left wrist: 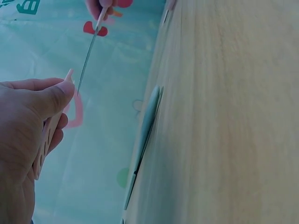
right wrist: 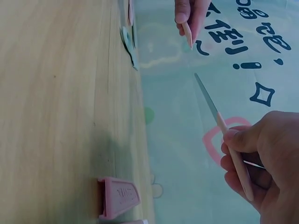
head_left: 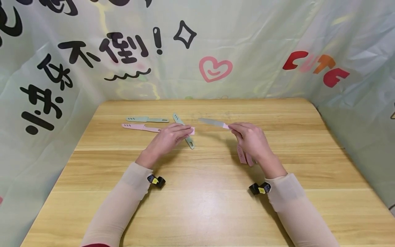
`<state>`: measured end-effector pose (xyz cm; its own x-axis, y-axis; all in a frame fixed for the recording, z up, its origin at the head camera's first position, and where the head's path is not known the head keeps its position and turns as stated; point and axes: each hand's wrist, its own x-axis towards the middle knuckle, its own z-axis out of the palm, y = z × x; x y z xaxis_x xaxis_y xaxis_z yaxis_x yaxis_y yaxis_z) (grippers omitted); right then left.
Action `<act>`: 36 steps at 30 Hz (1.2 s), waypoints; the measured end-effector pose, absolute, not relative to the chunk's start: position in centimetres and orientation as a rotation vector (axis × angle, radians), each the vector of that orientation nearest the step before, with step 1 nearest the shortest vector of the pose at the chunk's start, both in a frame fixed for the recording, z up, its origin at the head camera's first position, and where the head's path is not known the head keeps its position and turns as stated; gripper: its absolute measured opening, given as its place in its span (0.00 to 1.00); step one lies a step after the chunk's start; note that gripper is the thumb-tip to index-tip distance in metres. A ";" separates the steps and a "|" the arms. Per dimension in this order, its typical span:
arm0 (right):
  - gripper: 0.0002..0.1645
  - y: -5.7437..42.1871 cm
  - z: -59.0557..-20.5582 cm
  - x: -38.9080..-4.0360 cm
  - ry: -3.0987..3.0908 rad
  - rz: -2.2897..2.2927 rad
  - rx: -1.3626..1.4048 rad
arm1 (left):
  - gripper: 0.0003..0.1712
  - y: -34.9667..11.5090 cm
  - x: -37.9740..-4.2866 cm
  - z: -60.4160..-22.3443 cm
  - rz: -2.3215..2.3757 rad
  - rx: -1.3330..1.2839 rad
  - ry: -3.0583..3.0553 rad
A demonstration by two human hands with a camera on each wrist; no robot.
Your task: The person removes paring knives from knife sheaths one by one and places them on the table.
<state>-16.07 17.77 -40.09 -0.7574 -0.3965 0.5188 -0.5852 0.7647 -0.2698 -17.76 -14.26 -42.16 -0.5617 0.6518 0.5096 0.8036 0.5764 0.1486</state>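
My left hand [head_left: 168,139] pinches a pink knife sheath [left wrist: 43,151] between thumb and fingers, its open end toward the right. Between the thumb and fingers of my right hand [head_left: 251,139] is the pink handle of a knife [right wrist: 208,97]. Its bare metal blade points left, toward the sheath, with a gap between tip and sheath in the right wrist view. Both hands are raised over the table. Below the left hand, a green knife [head_left: 190,143] in its sheath lies slanted on the wood, partly hidden by the fingers.
Left of the hands lie a green sheathed knife [head_left: 139,119] and a pink sheathed knife [head_left: 134,127], roughly parallel. Pink pieces, one a block with raised lettering [right wrist: 122,198], lie under the right hand. A printed cloth [head_left: 247,34] hangs behind the wooden table [head_left: 197,206].
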 end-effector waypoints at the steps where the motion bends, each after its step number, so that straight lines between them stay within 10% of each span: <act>1: 0.13 17.7 -40.1 -16.0 -2.526 0.589 0.737 | 0.19 -14.3 -17.8 -42.1 -0.517 -1.170 -2.410; 36: 0.10 17.2 -41.0 -13.7 -2.822 0.505 0.370 | 0.17 -12.6 -17.5 -43.0 -0.539 -1.295 -2.377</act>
<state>-13.73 17.20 -40.99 -0.9365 -0.2029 0.2861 -0.2895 0.9077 -0.3038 -17.47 -12.57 -43.00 -0.5038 0.7066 0.4970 0.8518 0.5021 0.1495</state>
